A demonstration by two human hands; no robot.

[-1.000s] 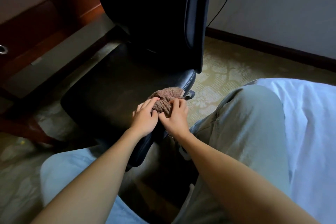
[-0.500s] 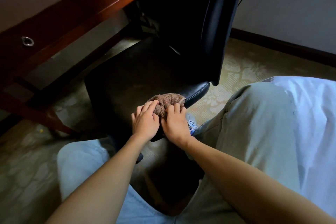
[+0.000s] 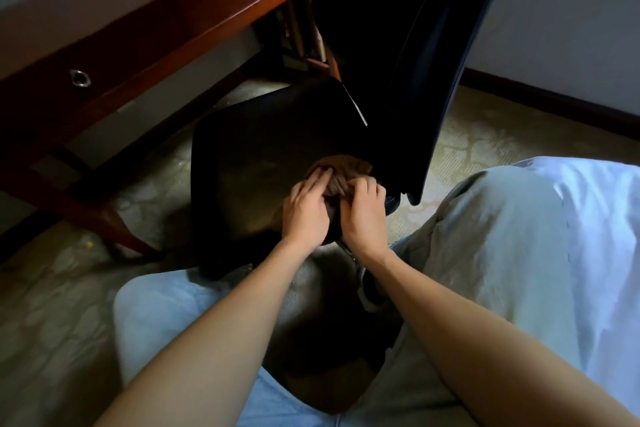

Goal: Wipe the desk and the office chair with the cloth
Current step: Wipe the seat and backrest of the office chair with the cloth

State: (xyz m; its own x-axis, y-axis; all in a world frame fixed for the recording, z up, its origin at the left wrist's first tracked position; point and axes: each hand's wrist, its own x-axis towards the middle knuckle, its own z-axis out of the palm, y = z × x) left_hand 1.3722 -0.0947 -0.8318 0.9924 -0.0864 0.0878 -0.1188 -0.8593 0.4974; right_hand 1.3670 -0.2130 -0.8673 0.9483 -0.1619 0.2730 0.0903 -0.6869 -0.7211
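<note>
Both hands on bunched cloth (image 3: pixel 341 175), left hand (image 3: pixel 306 210) flat, right hand (image 3: pixel 363 217) clutching, backrest (image 3: pixel 398 45) beside.

On chair (image 3: pixel 249 163) seat, by its backrest: cloth (image 3: pixel 343 174), under left hand (image 3: pixel 306 215) and right hand (image 3: pixel 363 217). Far left of chair: desk (image 3: pixel 156 24).

Chair seat (image 3: pixel 249 156) carries bunched cloth (image 3: pixel 341 178)
</note>
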